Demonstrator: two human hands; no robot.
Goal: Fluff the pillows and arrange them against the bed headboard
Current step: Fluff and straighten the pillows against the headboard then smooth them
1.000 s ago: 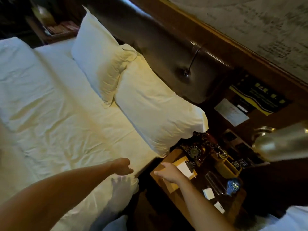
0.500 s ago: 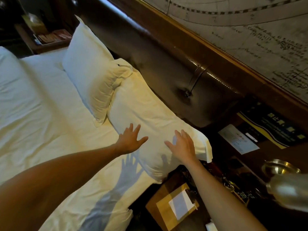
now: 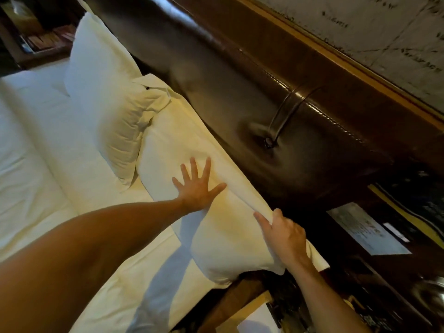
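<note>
Left hand [image 3: 197,186] presses flat, fingers spread, on the near pillow [image 3: 225,239] beside the headboard [image 3: 228,92]; right hand [image 3: 283,236] grips its headboard-side edge.

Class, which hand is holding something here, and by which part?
The right hand grips the near pillow by its edge facing the headboard; the left hand only presses flat.

The pillows [image 3: 168,150] are covered in matt, creased white cloth; the headboard [image 3: 240,75] is upholstered in glossy dark leather, framed in wood.
</note>
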